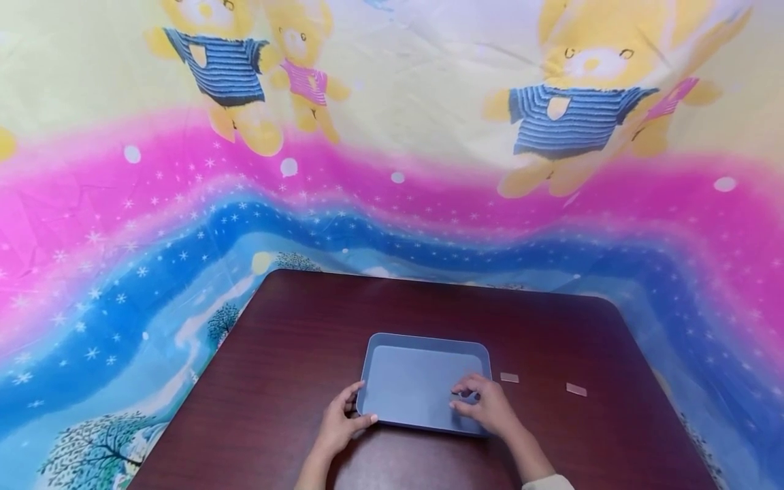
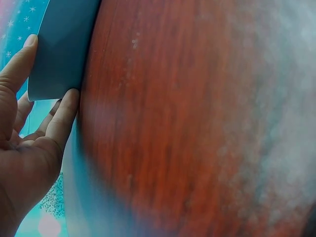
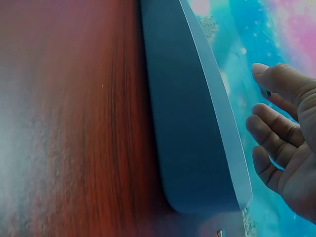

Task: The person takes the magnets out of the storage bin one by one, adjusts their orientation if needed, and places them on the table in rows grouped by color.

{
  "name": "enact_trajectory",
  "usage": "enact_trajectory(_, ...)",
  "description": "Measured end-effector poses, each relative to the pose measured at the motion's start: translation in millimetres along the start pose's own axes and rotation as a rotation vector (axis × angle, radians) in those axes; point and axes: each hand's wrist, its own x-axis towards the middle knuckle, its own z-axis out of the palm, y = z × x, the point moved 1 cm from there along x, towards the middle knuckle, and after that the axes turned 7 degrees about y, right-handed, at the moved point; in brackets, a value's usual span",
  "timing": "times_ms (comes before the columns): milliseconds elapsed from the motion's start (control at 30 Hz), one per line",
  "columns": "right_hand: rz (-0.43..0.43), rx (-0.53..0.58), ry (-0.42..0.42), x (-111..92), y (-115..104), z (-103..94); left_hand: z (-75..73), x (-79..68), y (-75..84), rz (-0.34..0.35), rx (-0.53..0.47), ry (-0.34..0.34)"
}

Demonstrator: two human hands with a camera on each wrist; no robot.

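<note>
A grey-blue rectangular tray (image 1: pixel 422 344) with low walls rests on the brown table. At its front left corner is my left hand (image 1: pixel 338 423), thumb on the front wall and fingers around the left side. In the left wrist view the tray wall (image 2: pixel 61 54) lies between thumb and forefinger. My right hand (image 1: pixel 486 405) hovers over the tray's right part, fingers bent. The right wrist view shows a small dark-edged piece (image 3: pixel 268 93) pinched between thumb and forefinger, mostly hidden. To the right of the tray lie two small flat rectangular pieces, a nearer one (image 1: pixel 510 378) and a farther one (image 1: pixel 576 389).
The dark red-brown wooden table (image 1: pixel 294 340) has rounded far corners. Behind and beside it hangs a patterned cloth (image 1: pixel 392 204) with teddy bears and pink and blue bands. The right wrist view catches a small shiny piece (image 3: pixel 220 233) by the tray's end.
</note>
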Motion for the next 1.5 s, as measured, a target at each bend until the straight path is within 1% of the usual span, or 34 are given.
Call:
enact_trajectory(200,0.066,-0.050,0.031,-9.8,0.7,-11.8,0.1,-0.1,0.1,-0.018,0.011,-0.001)
enact_trajectory(367,0.093,-0.047,0.080,-16.3,1.5,-23.0,0.1,0.8,0.9,-0.015,0.018,0.000)
enact_trajectory(533,0.162,-0.062,0.116,-23.1,5.6,-33.0,-0.8,1.9,-0.3,-0.014,0.000,-0.004)
enact_trajectory(667,0.213,-0.115,0.140,-26.8,9.1,-42.4,-1.5,2.0,-1.3,-0.017,-0.008,-0.009)
enact_trajectory(767,0.226,-0.142,0.164,-29.4,11.7,-49.5,-1.9,2.0,-1.4,-0.019,-0.012,-0.013)
enact_trajectory(933,0.212,-0.136,0.221,-36.0,16.9,-59.2,-1.7,1.6,0.3,-0.026,-0.006,-0.012)
enact_trajectory(1067,0.254,-0.146,0.252,-42.7,20.9,-68.5,-1.3,2.3,1.1,-0.028,-0.003,-0.009)
enact_trajectory(1167,0.322,-0.151,0.259,-47.7,24.1,-76.6,-0.5,4.4,-4.7,-0.026,-0.018,-0.007)
enact_trajectory(1267,0.385,-0.136,0.263,-53.2,27.7,-85.3,0.9,8.2,-18.4,-0.031,-0.017,0.000)
enact_trajectory(1367,0.433,-0.121,0.279,-59.9,31.3,-93.9,2.5,11.6,-31.3,-0.037,0.009,0.005)
enact_trajectory(1500,0.486,-0.147,0.295,-68.3,37.5,-104.8,4.1,12.8,-36.8,-0.026,0.041,0.010)
